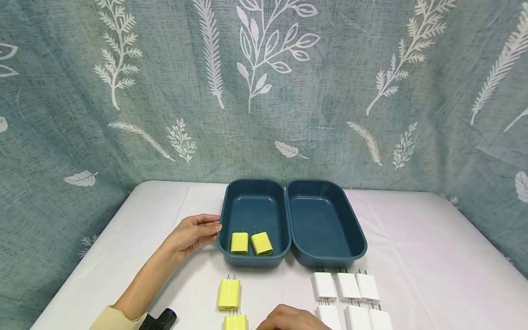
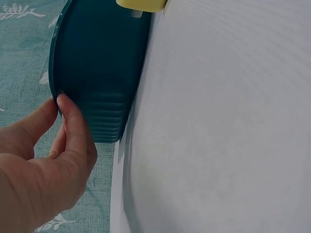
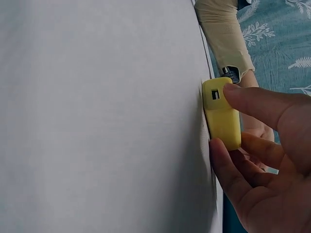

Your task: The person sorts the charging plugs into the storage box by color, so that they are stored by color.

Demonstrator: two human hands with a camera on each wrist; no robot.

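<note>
My left hand (image 1: 197, 236) is at the left side of the left blue tray (image 1: 253, 262). Seen from the left wrist, the thumb and forefinger of that hand (image 2: 53, 155) pinch the tray's rim (image 2: 52, 58). Two yellow chargers (image 1: 239, 243) lie inside this tray, near its front wall. My right hand (image 1: 290, 318) shows only in part at the bottom of the head view. From the right wrist, its thumb and fingers grip a yellow charger (image 3: 223, 116), low at the white tabletop, with the port facing the camera.
A second blue tray (image 1: 326, 220) stands against the first on its right. In front of it, several white chargers (image 1: 324, 286) sit in rows, prongs pointing away. Two more yellow chargers (image 1: 228, 294) lie in front of the left tray. A patterned curtain (image 1: 264, 137) hangs behind the table.
</note>
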